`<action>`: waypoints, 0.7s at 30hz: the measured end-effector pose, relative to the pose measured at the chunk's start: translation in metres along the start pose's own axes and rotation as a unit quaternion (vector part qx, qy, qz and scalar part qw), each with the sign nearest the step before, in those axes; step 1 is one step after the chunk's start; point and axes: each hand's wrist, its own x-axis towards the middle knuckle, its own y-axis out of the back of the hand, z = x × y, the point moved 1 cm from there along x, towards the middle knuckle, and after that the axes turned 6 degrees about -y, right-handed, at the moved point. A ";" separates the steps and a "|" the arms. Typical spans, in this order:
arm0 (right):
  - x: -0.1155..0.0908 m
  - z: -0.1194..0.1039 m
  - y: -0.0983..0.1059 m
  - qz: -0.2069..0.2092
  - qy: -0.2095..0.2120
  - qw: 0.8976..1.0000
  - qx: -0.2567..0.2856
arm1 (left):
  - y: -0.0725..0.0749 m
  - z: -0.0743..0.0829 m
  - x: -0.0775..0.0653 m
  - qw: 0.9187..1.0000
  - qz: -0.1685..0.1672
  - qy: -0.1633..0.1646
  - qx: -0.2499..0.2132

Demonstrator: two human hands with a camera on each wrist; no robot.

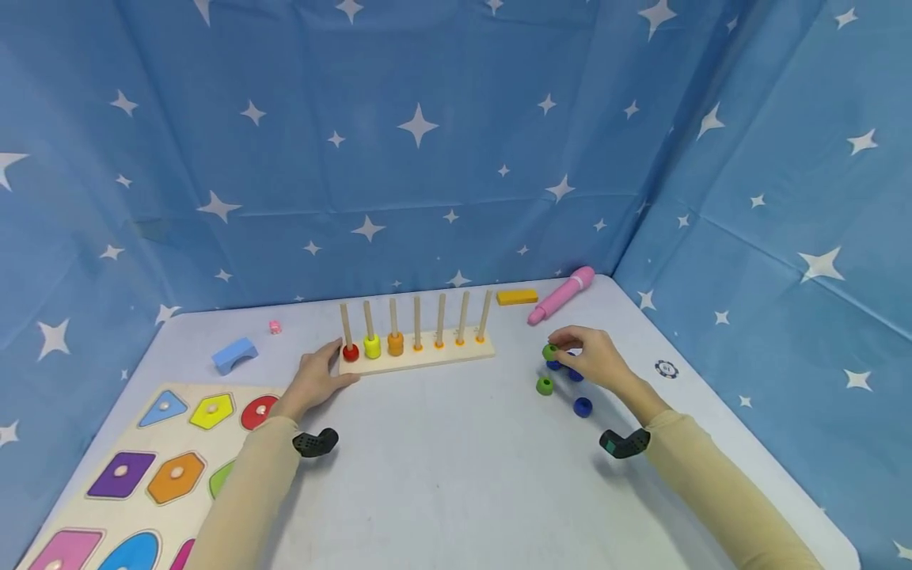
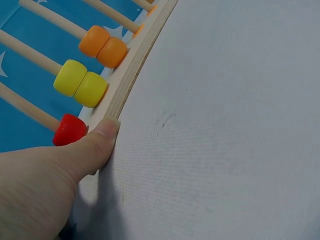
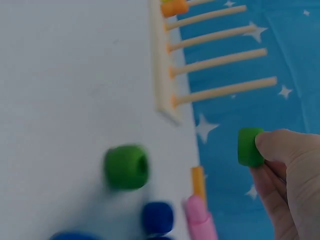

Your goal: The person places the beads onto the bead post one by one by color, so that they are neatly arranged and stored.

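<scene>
My left hand [image 1: 313, 383] grips the left end of a wooden peg board [image 1: 435, 360], thumb against its front edge in the left wrist view. Its upright pegs carry one red bead [image 2: 70, 130], two yellow beads [image 2: 81, 83] and two orange beads [image 2: 103, 46]; the pegs farther right are bare. Over at the right, a green bead [image 3: 248, 146] is pinched between the thumb and fingers of my right hand [image 1: 593, 361], above the table. Below that hand lie a second green bead [image 1: 545, 386] and several blue beads [image 1: 583, 407], some partly covered by the hand.
A shape puzzle board [image 1: 178, 435] with knobbed pieces lies at the left. Behind it are a light blue arch block [image 1: 234, 355] and a small pink die [image 1: 275, 326]. A yellow block [image 1: 517, 297], a pink toy microphone [image 1: 561, 296] and a round chip [image 1: 666, 369] lie toward the right.
</scene>
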 end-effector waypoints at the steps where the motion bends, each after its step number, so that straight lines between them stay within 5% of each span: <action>1: 0.004 -0.005 0.001 0.008 0.009 1.000 0.002 | -0.001 -0.001 0.000 1.000 -0.001 0.001 0.002; 9: 0.055 -0.065 0.009 0.072 0.067 0.995 0.023 | 0.003 -0.002 -0.003 1.000 0.002 0.003 0.005; 21: 0.117 -0.136 -0.041 0.027 0.094 0.994 0.058 | 0.002 -0.002 0.000 1.000 0.002 0.000 0.002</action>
